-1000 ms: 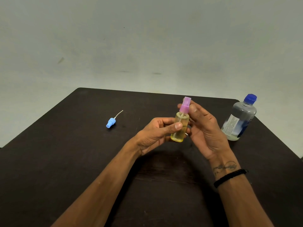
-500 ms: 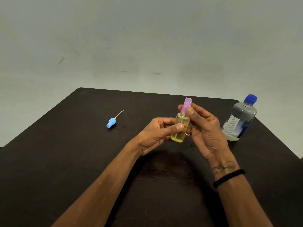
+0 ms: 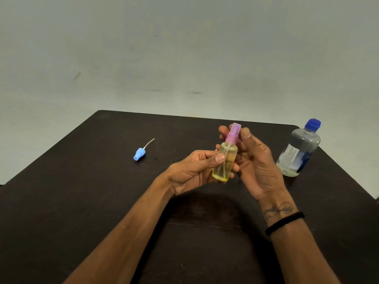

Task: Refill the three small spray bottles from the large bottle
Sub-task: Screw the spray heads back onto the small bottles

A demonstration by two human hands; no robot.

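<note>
My left hand (image 3: 192,171) grips the body of a small yellow spray bottle (image 3: 225,162), thumb across its front, above the middle of the dark table (image 3: 82,201). The bottle leans slightly right and carries a pink spray top (image 3: 233,133). My right hand (image 3: 256,165) pinches that pink top between thumb and fingertips. The large clear bottle (image 3: 299,150) with a blue cap stands upright at the table's right edge, to the right of my right hand. A loose blue spray head (image 3: 139,154) with its thin dip tube lies on the table to the left.
The table's back edge (image 3: 194,116) meets a plain pale wall. Its right edge runs just behind the large bottle. No other small bottles are in view.
The right hand's fingers have shifted around the pink top, and the thumb has moved up beside it. The bottle and left hand have stayed in nearly the same place.
</note>
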